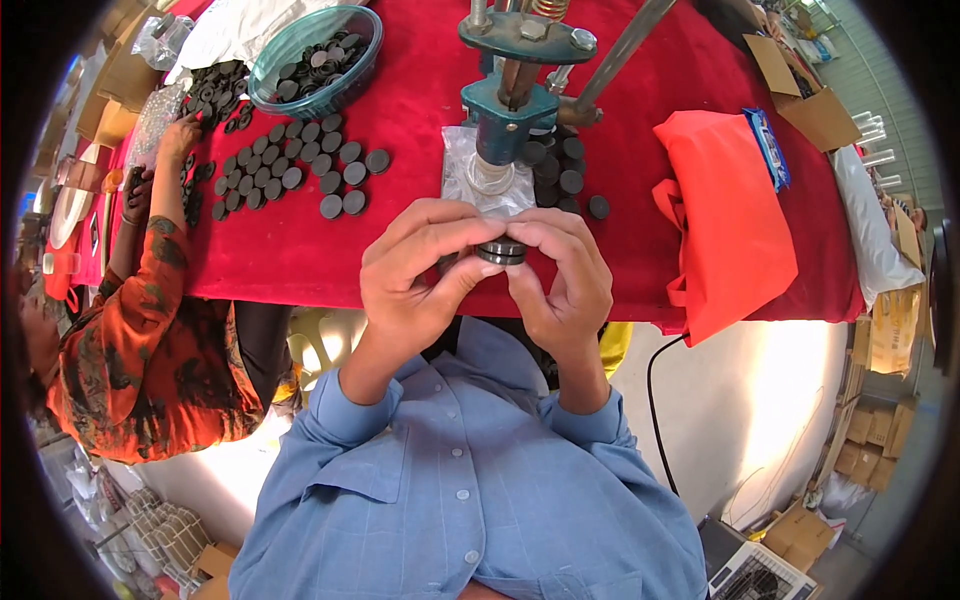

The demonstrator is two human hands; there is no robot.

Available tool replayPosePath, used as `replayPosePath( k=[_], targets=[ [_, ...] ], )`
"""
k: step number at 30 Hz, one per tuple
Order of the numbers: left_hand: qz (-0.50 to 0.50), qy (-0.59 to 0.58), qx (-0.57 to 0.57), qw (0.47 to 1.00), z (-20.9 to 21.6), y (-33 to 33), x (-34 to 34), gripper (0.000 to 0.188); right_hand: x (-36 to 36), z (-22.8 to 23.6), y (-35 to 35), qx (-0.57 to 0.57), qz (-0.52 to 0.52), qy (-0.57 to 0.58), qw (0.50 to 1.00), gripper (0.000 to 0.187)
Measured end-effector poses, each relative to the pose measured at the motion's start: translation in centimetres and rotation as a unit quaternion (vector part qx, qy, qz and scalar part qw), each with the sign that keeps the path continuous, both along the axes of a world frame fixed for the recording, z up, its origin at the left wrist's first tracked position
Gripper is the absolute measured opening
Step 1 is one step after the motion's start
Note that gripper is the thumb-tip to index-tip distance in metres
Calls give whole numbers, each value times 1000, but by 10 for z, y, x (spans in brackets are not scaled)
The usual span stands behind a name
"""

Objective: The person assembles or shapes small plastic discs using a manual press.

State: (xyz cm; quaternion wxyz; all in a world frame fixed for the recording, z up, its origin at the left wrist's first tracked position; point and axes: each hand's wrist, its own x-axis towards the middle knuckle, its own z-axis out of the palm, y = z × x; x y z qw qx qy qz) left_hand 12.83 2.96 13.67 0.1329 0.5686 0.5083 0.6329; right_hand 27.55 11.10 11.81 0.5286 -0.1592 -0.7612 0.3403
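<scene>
Between the fingertips of both hands is a round black disc-shaped piece (pixel 501 252), with a groove or seam running round its side. My left hand (pixel 420 265) pinches it from the left, and my right hand (pixel 562 275) grips it from the right. Just beyond my fingers stands a green hand press (pixel 510 120). Under its ram lies clear plastic film (pixel 462 165). Many similar black discs (pixel 265 165) lie in rows left of the press. More black discs (pixel 570 180) are grouped close by its right side.
A teal plastic basin (pixel 350 90) of black parts stands at the back left. A co-worker's hand (pixel 180 137) reaches to a pile there. On the right lie a red-orange bag (pixel 725 225) and a blue packet (pixel 767 150). The press lever (pixel 630 50) slants up rightward. Red cloth (pixel 400 60) covers the table.
</scene>
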Motion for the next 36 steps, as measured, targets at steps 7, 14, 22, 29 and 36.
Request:
replayPosePath(
  k=[7,14,22,29,36],
  targets=[
    [0,39,62,997,15,-14,-1,31,0,19,-10,8,55,62,997,29],
    [-16,20,63,998,13,-23,2,30,-3,20,-22,15,46,81,996,21],
    [0,-2,51,999,6,-22,10,25,-5,9,-23,17,13,70,997,20],
    [-105,-370,-105,917,-16,-13,18,39,-15,-8,-13,51,-91,-57,993,29],
    [-201,-730,-176,629,-61,-4,-3,28,-5,-37,66,-71,-182,-132,972,24]
  ],
)
